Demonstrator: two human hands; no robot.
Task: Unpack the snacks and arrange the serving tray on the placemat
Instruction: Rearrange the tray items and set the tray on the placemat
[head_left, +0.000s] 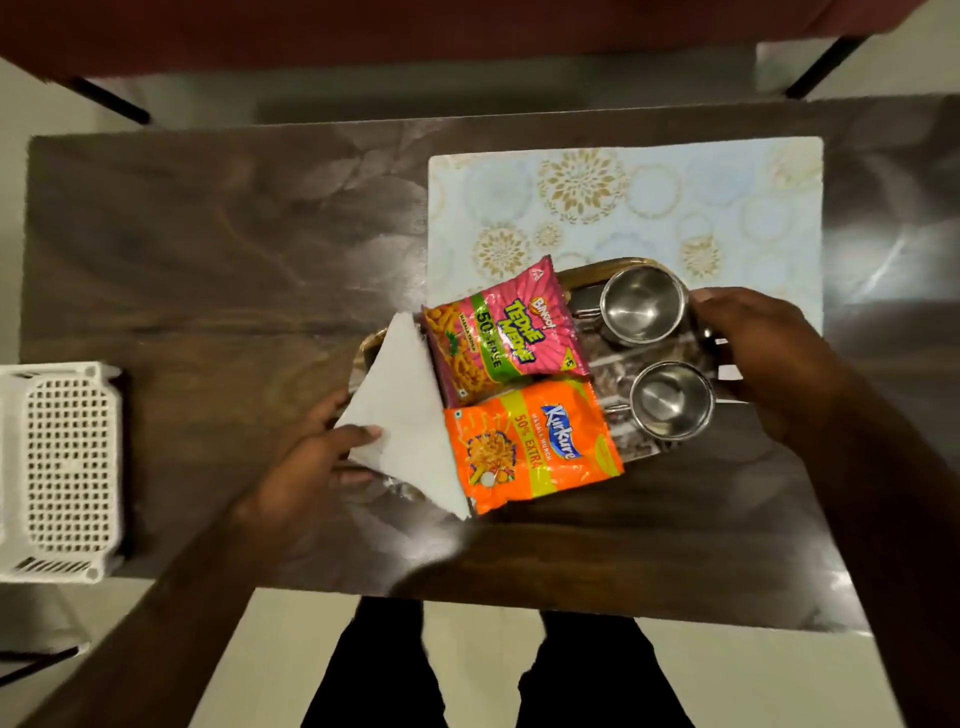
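A serving tray (582, 273) with a golden rim sits tilted on the dark table, its far corner over the pale floral placemat (649, 197). On it lie a pink snack packet (506, 338), an orange snack packet (535, 447), a folded white napkin (402, 410) and two steel cups (644, 306) (672, 400). My left hand (317, 457) grips the tray's left edge, thumb on the napkin. My right hand (763, 364) grips the tray's right edge beside the cups.
A white perforated plastic basket (62, 467) stands at the table's left edge. A dark red seat on black legs (467, 31) stands beyond the table's far side. My legs show below the near table edge.
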